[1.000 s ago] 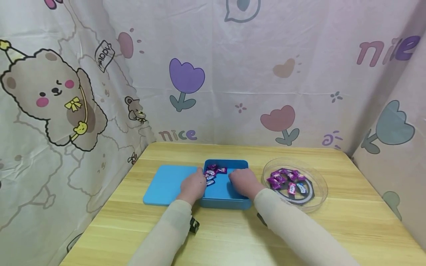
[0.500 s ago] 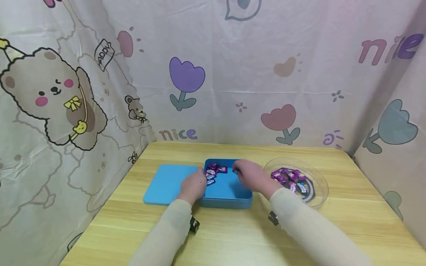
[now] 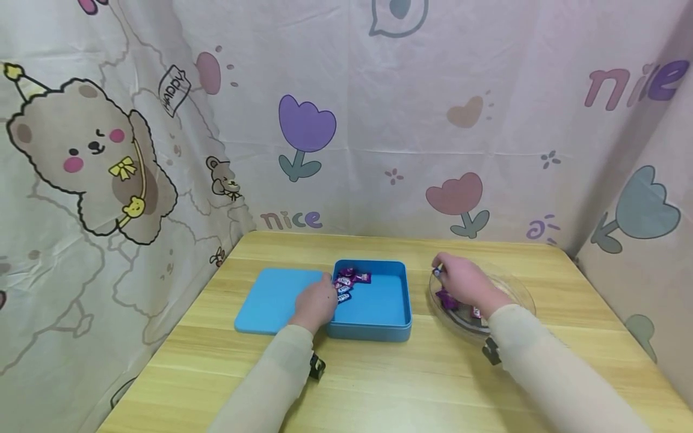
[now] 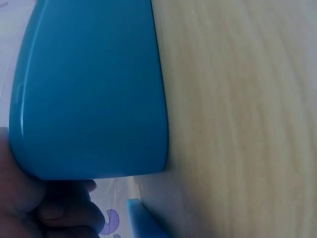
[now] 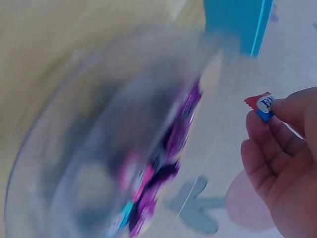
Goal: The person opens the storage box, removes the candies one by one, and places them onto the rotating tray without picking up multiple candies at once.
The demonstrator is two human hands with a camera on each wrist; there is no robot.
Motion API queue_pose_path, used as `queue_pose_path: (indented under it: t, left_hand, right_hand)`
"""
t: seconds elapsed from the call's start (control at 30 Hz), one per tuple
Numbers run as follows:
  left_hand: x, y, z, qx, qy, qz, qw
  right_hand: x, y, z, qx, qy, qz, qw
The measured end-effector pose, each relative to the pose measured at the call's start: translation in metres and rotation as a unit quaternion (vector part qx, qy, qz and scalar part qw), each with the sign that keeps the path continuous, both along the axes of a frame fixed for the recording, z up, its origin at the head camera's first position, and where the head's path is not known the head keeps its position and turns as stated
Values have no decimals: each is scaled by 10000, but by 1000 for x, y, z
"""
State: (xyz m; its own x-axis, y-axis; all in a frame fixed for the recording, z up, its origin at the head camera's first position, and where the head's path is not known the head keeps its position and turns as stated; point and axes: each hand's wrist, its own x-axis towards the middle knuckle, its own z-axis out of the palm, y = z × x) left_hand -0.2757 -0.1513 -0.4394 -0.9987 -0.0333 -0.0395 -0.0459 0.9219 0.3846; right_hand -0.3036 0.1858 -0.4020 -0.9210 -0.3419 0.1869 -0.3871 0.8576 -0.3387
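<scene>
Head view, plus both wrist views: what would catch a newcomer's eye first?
Probably the bright blue rectangular box, central on the table, small wrapped candies along its left side, the left hand at its left wall. Next, the right hand near the clear round plastic dish, pinching a red-and-blue wrapped candy. Also, the large beige cartoon bear at far left.

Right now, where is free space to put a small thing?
Free: right part of the box; narrow table strip between box and bowl; table in front, between sleeves. Crowded: the box's left, with candies and left hand; the bowl, under the right hand.
</scene>
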Motion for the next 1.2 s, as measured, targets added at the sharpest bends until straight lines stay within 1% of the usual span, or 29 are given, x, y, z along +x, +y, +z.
queue_pose_path:
  t: [0.1, 0.17, 0.27, 0.43, 0.53, 0.63, 0.77, 0.9, 1.07, 1.2]
  left_hand:
    - [0, 0, 0, -12, -14, 6, 10000]
    - [0, 0, -1, 1, -23, 17, 10000]
    - [-1, 1, -1, -10, -29, 36, 10000]
    - [-1, 2, 0, -76, 1, 19, 10000]
    - [0, 2, 1, -96, 27, 18, 9999]
    - [1, 2, 1, -77, 26, 1, 10000]
    - [3, 3, 2, -44, 6, 14, 10000]
    - [3, 3, 1, 5, -2, 5, 10000]
    - [0, 2, -1, 35, -31, 48, 10000]
    - [-1, 1, -1, -8, -53, 59, 10000]
  right_hand:
    - [0, 21, 1, 195, -17, -157, 9997]
    - [0, 32, 1, 309, -147, -253, 9991]
    - [0, 46, -2, 390, -486, -394, 9973]
    - [-3, 58, -11, 461, -1028, -481, 9925]
    - [-5, 60, -16, 546, -1183, -511, 9902]
    - [-8, 60, -19, 624, -1165, -539, 9898]
    - [-8, 60, -19, 758, -1032, -514, 9904]
    - [-8, 59, -17, 801, -968, -559, 9905]
    - [-9, 57, -12, 725, -919, -588, 9914]
    - [-8, 49, -7, 697, -826, -553, 9926]
